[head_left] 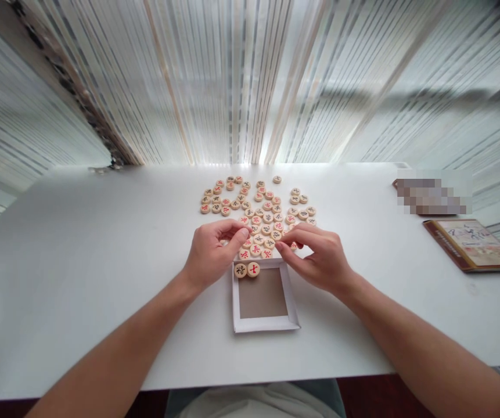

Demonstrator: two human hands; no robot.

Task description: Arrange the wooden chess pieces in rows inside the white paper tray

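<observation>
Many round wooden Chinese chess pieces (pixel 268 218), marked in red or black, lie spread over the white table. My left hand (pixel 215 249) is at the left side of the near pieces, thumb and fingers curled together. Across from it, my right hand (pixel 317 252) has its thumb and forefinger pinched close beside several pieces. The fingers hide whatever either hand may hold. Between my wrists sits a shallow white box tray (pixel 265 325) with a grey-brown bottom. Its far left corner contains a black-marked piece (pixel 240 270) and a red-marked piece (pixel 254 269), side by side.
At the right of the white table (pixel 101 302) lies a flat box with a printed picture (pixel 476 244). Behind it is a brown object (pixel 428 200), partly blurred out. A striped string curtain (pixel 241 81) hangs along the table's far edge.
</observation>
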